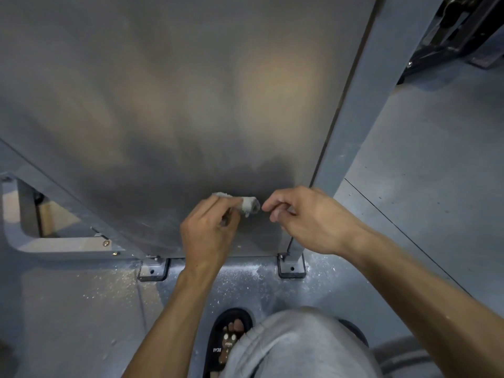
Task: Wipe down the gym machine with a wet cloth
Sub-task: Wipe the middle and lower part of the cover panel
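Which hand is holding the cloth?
The left hand grips the rolled grey cloth against the metal panel. The right hand holds nothing.

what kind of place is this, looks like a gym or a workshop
Probably a gym floor: a large grey metal machine panel on bolted floor brackets, dark equipment behind, speckled grey flooring. The left hand holds a rolled grey cloth.

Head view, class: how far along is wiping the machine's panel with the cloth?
Done: unclear; the grey panel looks smudged. In hand: the left hand grips the rolled cloth at its lower edge; the right hand reaches for its end. Left: probably most of the panel.
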`<state>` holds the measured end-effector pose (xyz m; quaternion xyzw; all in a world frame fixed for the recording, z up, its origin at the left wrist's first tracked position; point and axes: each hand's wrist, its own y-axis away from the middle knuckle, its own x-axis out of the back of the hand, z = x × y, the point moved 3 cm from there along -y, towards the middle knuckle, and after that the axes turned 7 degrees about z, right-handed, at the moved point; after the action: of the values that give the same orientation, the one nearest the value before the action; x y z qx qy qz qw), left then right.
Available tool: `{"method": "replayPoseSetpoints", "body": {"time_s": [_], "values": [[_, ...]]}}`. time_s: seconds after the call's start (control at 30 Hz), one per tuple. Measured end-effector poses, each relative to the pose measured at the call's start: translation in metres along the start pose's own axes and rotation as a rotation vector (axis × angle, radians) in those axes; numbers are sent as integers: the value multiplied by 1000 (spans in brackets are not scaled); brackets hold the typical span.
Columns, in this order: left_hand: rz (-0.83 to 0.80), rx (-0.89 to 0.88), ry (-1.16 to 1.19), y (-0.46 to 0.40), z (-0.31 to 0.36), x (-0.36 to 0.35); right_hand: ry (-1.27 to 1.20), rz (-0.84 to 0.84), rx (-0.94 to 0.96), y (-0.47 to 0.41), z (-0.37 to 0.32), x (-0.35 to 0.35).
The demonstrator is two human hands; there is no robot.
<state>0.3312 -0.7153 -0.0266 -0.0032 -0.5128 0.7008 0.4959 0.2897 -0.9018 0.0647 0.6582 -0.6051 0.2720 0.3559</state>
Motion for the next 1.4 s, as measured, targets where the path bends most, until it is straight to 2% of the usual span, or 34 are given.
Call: {"method": "replayPoseSetpoints", "body": {"time_s": [0.07,0.23,0.3,0.4,0.53,0.6,0.67,0.8,0.87,1.0,1.13,1.2,1.27,1.4], "values": [[-12,4,-13,4,-1,-2,1,-5,1,-1,-3,-3],[-321,191,-52,50,-30,-32,-6,-16,3,-3,-6,-5],[-378,246,-64,57,-36,-36,1,-17,10,-4,-7,-6],[-313,206,-42,42,-31,-23,7,-27,16,-5,-8,-9],[-38,42,-39,4,-16,7,11,-24,31,-12,-9,-15],[9,11,-45,-1,-14,11,8,-25,34,-15,-11,-18],[-48,40,-43,8,-21,3,11,-25,44,-17,-13,-21],[-316,213,-65,46,-47,-20,18,-35,54,-18,-18,-23],[-368,266,-104,55,-53,-25,22,-37,57,-18,-18,-25],[-310,244,-82,42,-50,-11,15,-51,57,-19,-20,-26],[-20,107,-76,9,-37,21,19,-45,70,-21,-20,-27],[42,104,-69,4,-34,25,15,-50,73,-22,-21,-28],[-21,141,-53,13,-37,17,10,-52,74,-21,-23,-27],[-289,314,-59,52,-60,-10,12,-52,74,-21,-24,-27]]}}
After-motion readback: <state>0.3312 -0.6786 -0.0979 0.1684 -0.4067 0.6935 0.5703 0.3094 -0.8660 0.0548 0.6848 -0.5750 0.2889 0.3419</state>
